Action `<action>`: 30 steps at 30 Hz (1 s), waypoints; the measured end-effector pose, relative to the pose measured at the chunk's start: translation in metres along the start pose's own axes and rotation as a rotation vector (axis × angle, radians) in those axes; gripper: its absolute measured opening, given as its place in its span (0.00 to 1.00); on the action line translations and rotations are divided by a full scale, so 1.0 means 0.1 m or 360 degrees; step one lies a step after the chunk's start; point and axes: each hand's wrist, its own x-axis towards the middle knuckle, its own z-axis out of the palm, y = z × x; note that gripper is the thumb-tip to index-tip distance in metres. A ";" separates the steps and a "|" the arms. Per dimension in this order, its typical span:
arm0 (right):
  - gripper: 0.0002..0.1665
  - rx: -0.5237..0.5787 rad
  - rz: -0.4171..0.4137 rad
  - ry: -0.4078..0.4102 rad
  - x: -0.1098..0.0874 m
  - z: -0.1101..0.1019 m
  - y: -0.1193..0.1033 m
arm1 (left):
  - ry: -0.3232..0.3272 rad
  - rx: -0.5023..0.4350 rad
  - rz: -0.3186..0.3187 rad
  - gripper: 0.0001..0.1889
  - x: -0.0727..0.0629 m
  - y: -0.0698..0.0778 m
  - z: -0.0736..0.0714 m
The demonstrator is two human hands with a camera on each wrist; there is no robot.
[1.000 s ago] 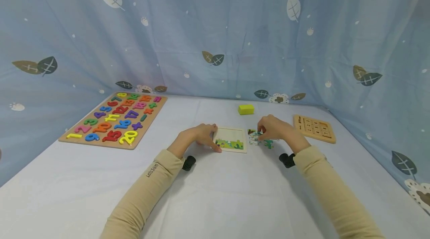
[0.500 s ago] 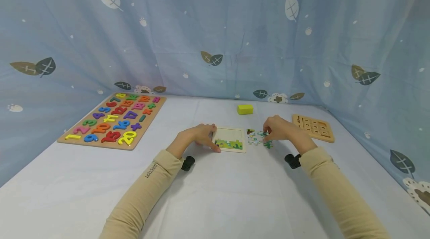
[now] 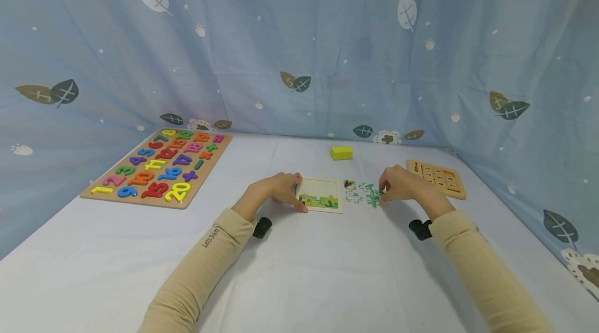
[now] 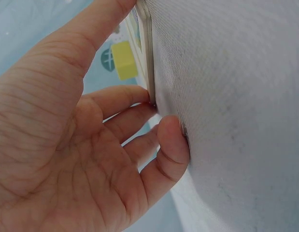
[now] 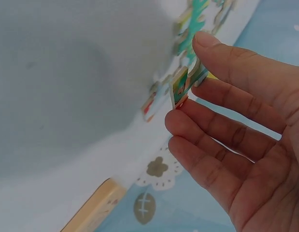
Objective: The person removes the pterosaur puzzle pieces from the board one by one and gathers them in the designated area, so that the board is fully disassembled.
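Note:
My left hand (image 3: pixel 281 187) holds the left side of a small wooden jigsaw tray (image 3: pixel 320 186), thumb toward its near corner and fingers at the far one. A row of green picture pieces fills the tray's near part; bare wood shows behind. In the left wrist view, fingertips (image 4: pixel 142 93) touch the tray's edge. To the right, my right hand (image 3: pixel 401 186) pinches a jigsaw piece (image 5: pixel 180 88) between thumb and fingers, tilted up on edge in the right wrist view. Several loose jigsaw pieces (image 3: pixel 354 197) lie between the tray and this hand.
A yellow-green block (image 3: pixel 341 153) stands behind the tray. Far left lies a number board (image 3: pixel 206 166) with colourful numerals. A small wooden number board (image 3: pixel 437 178) lies beyond my right hand. A blue patterned curtain (image 3: pixel 262 52) hangs behind the white table (image 3: pixel 318 270).
My right hand has moved right across the loose pieces, uncovering more of them, and now pinches a piece at their right end. The left hand and tray stay put.

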 end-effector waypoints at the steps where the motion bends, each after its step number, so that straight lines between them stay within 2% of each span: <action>1: 0.14 0.0004 0.0004 -0.0004 -0.01 0.00 0.01 | 0.0000 -0.0001 0.0000 0.52 0.00 0.00 0.00; 7: 0.13 -0.0005 -0.0032 0.0035 -0.05 0.04 0.08 | -0.0001 -0.0005 0.0002 0.52 0.01 0.00 0.00; 14: 0.14 0.0033 0.0033 0.0001 -0.06 0.06 0.11 | -0.0007 0.0005 -0.0009 0.52 0.01 -0.01 0.00; 20: 0.13 0.0041 0.0016 0.0007 -0.06 0.07 0.12 | -0.0010 0.0006 -0.0021 0.52 0.01 0.00 0.00; 30: 0.15 0.0082 0.0086 -0.0028 -0.06 0.10 0.12 | 0.0003 -0.0018 -0.0021 0.52 0.00 -0.01 0.00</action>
